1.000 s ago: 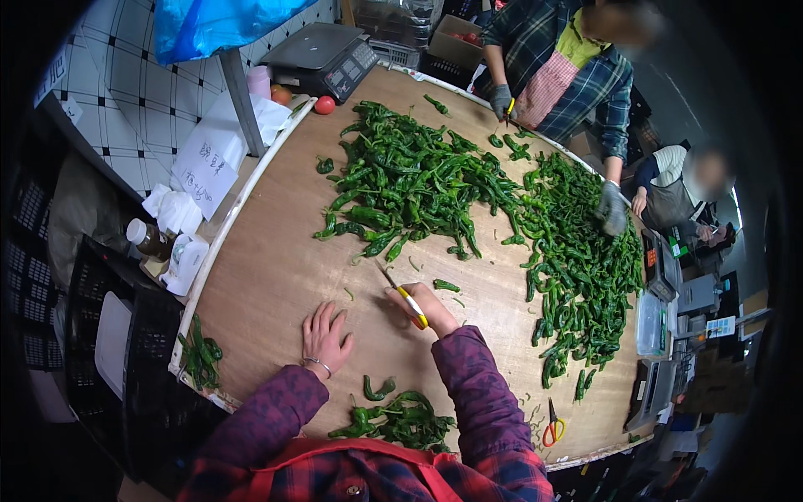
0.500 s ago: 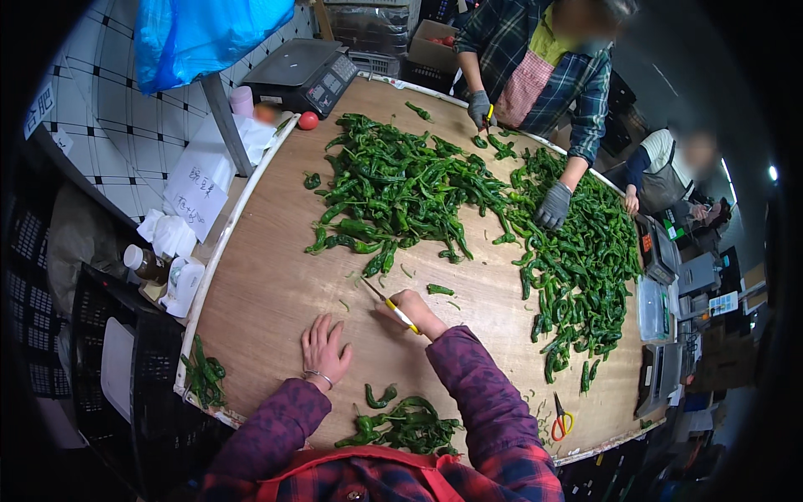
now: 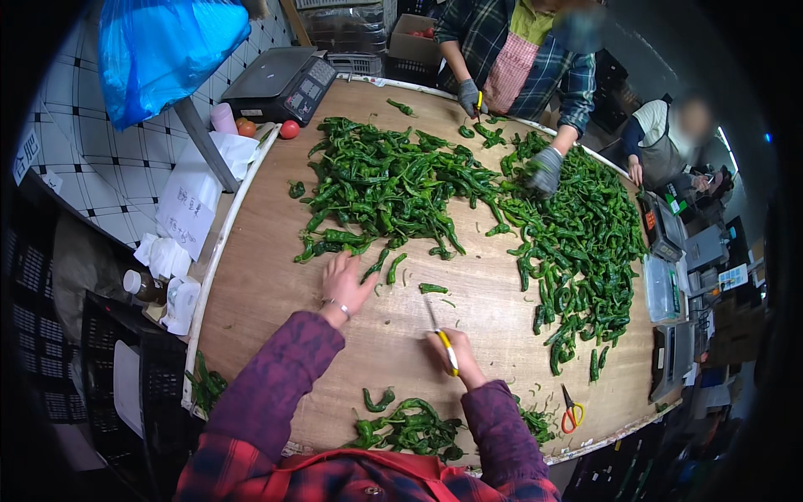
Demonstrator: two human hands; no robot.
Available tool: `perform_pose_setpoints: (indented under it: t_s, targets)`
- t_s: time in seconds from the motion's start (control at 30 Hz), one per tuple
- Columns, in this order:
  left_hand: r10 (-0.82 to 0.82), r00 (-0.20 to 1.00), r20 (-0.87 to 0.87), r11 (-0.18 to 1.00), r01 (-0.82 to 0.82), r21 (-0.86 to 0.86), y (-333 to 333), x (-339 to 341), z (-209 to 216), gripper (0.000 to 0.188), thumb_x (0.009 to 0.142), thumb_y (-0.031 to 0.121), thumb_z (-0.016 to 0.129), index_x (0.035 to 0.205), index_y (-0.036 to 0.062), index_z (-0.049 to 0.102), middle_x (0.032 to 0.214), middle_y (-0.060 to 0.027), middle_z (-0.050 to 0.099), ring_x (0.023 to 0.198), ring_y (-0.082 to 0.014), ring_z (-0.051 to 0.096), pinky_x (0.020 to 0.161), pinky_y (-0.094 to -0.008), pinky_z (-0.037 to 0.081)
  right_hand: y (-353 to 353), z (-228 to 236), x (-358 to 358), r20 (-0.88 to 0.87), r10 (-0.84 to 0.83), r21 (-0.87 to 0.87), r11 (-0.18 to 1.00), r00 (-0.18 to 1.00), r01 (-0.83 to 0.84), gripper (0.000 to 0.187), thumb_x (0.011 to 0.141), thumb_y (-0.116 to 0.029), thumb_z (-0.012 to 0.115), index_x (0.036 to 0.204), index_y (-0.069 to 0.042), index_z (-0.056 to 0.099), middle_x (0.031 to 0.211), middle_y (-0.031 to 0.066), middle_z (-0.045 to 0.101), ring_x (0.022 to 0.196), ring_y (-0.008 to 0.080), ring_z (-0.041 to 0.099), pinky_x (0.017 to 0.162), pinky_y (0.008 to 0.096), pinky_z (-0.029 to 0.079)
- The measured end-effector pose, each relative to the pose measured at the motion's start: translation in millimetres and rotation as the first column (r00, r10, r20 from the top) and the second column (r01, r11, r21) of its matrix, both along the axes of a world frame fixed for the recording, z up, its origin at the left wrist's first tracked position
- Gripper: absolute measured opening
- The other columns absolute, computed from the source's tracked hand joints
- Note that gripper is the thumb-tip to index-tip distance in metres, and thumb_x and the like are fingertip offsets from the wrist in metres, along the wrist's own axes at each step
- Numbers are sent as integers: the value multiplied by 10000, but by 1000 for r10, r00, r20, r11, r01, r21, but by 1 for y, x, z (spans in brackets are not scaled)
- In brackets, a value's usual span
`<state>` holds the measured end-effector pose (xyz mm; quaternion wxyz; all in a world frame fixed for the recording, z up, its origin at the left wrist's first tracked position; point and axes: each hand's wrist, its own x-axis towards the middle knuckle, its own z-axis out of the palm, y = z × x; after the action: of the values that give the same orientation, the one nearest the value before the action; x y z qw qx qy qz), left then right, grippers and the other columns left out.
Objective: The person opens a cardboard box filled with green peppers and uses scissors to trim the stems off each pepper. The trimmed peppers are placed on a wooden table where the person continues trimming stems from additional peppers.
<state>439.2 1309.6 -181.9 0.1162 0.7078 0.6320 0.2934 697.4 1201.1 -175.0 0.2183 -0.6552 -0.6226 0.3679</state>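
My left hand (image 3: pixel 345 286) reaches over the table with its fingers stretched out and holds nothing. Its fingertips lie close to the near edge of a big heap of green peppers (image 3: pixel 376 184), beside a few loose ones. In my right hand (image 3: pixel 462 358) is a pair of scissors (image 3: pixel 450 345) with yellow handles, its blades pointing away from me. A short green pepper (image 3: pixel 432 288) lies just beyond the blade tips. Bits of cut stem are scattered around it. Closest to my body rests a smaller pile of peppers (image 3: pixel 410 427).
A second large pepper heap (image 3: pixel 577 243) covers the table's right side. Across the table, a person in grey gloves (image 3: pixel 546 170) holds yellow-handled scissors. Red-and-yellow scissors (image 3: pixel 572 412) lie near right. A scale (image 3: pixel 280 84), a tomato (image 3: pixel 289 130) and a blue bag (image 3: pixel 167 54) are at the far left.
My left hand has moved forward to the heap's near edge. My right hand has shifted right and toward me with the scissors. The other person's gloved hand has moved away from me.
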Motion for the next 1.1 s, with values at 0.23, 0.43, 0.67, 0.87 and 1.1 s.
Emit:
perform_pose_setpoints:
  t_s: [0.23, 0.43, 0.67, 0.87, 1.1]
  targets:
    - [8, 917, -398, 968, -107, -226, 44, 49, 16, 843, 682, 655, 661, 1139, -48, 572, 1136, -201, 490, 1139, -359, 388, 986, -514, 294, -36, -22, 26, -383, -436, -279, 895, 814, 349, 293, 884, -232, 620, 707, -4, 570, 501, 40, 491, 400, 123, 454, 403, 289, 362]
    - [-52, 929, -366, 900, -115, -420, 54, 61, 11, 769, 665, 534, 697, 1181, -10, 523, 1162, -183, 512, 1142, -339, 456, 961, -474, 344, -37, -8, 15, -569, -513, -257, 853, 642, 454, 248, 900, -208, 583, 717, -45, 552, 531, -3, 490, 425, 72, 428, 401, 238, 332]
    - [-96, 988, -123, 906, 35, -422, 21, 44, -16, 501, 701, 212, 681, 1137, 34, 510, 1124, -216, 576, 1010, -377, 582, 842, -447, 486, -38, 2, 18, -580, -508, -265, 857, 638, 441, 233, 915, -170, 558, 732, -27, 539, 514, 15, 484, 393, 92, 435, 372, 253, 352]
    - [314, 736, 600, 856, 54, -514, 14, 10, -20, 129, 767, 120, 609, 851, 31, 570, 702, -105, 614, 616, -262, 612, 595, -359, 511, -39, -10, 17, -589, -510, -230, 849, 627, 476, 228, 912, -194, 563, 753, -31, 562, 519, 12, 482, 406, 91, 439, 389, 246, 357]
    - [200, 132, 971, 644, 729, -232, 16, 157, 122, 575, 923, 324, 585, 1389, 50, 386, 1405, -123, 432, 1270, -220, 427, 1042, -372, 343, -42, -12, 17, -574, -523, -224, 841, 631, 493, 207, 904, -192, 565, 771, -34, 581, 525, 8, 481, 421, 91, 445, 406, 244, 351]
